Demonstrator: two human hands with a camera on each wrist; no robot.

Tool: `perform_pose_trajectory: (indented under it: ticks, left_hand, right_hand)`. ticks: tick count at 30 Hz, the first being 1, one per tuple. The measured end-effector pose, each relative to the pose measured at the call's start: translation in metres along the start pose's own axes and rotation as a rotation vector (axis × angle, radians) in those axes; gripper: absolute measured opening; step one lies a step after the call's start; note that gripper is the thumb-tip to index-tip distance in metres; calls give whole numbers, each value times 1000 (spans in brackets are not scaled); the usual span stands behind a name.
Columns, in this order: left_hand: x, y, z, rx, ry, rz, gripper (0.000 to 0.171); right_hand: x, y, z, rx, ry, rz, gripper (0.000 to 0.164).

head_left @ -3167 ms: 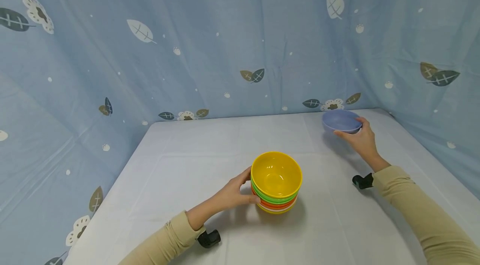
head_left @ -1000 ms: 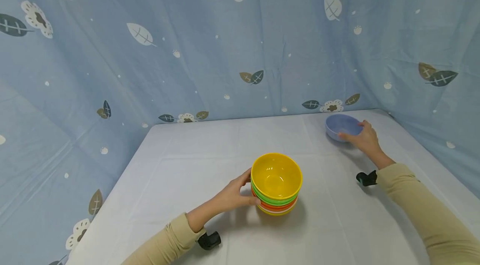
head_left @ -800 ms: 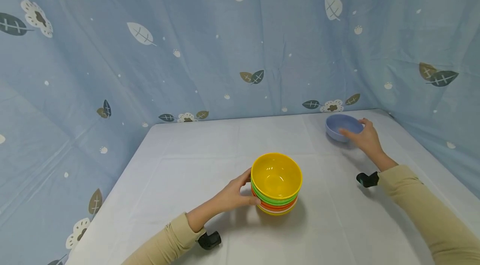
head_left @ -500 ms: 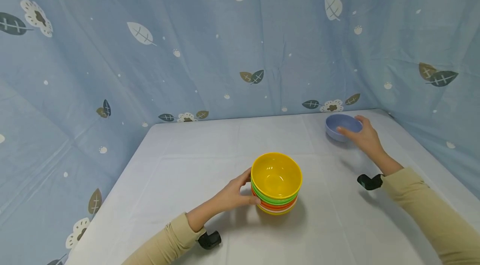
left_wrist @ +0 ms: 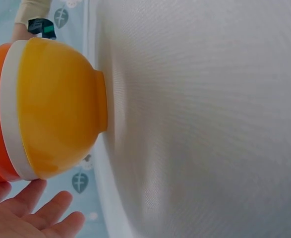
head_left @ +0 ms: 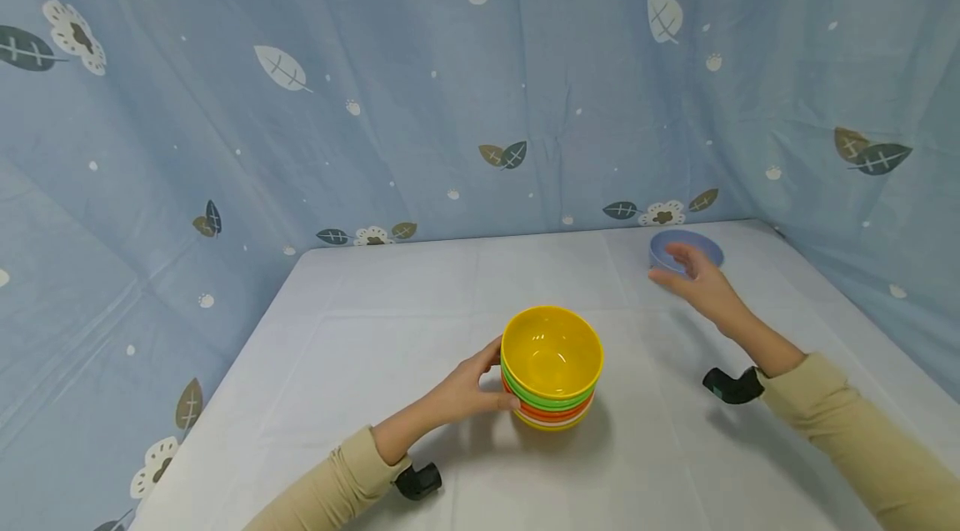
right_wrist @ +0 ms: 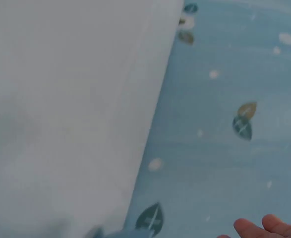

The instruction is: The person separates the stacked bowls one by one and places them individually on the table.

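Observation:
A stack of bowls, yellow on top with green, orange, white and yellow rims below, stands on the table. My left hand holds it from the left side, thumb in front and fingers behind. In the left wrist view the lowest yellow bowl rests on its foot, and my left fingers touch the rims. Farther back at the right sits a blue bowl. My right hand hovers in front of it, partly covering it, fingers spread and holding nothing. Only fingertips show in the right wrist view.
A white cloth covers the table. Behind and around it hangs a blue curtain with leaf and flower prints, close behind the blue bowl. Black wrist cameras hang below both sleeves.
The blue bowl was lowered onto the table and let go by my right hand. That hand has since moved left and toward me. My left hand and the stack stay in place.

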State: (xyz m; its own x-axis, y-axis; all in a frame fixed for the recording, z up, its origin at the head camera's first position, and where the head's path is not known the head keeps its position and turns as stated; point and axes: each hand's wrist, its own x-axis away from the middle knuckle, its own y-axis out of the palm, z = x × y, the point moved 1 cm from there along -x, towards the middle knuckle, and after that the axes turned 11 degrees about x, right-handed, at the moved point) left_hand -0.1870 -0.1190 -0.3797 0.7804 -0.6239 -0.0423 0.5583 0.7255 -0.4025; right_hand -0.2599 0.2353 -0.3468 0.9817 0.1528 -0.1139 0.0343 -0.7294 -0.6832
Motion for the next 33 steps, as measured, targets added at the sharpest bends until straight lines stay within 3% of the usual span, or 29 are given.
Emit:
perform_pose_trajectory:
  ticks: [5, 12, 17, 23, 33]
  left_hand:
    - [3, -1, 11, -8, 2, -6, 87]
    - [-5, 1, -25, -17, 21, -9, 87]
    - [-5, 0, -30, -17, 37, -3, 86]
    - [-4, 0, -29, -18, 54, 5, 87]
    - [-5, 0, -28, -36, 45, 4, 87]
  right_hand:
    - [9, 7, -18, 0, -49, -48, 75]
    - [21, 20, -39, -9, -154, -81, 68]
    - [28, 32, -50, -11, -264, -127, 65]
    - [35, 44, -60, 2, -336, -187, 69]
    - [44, 66, -65, 21, -369, -315, 87]
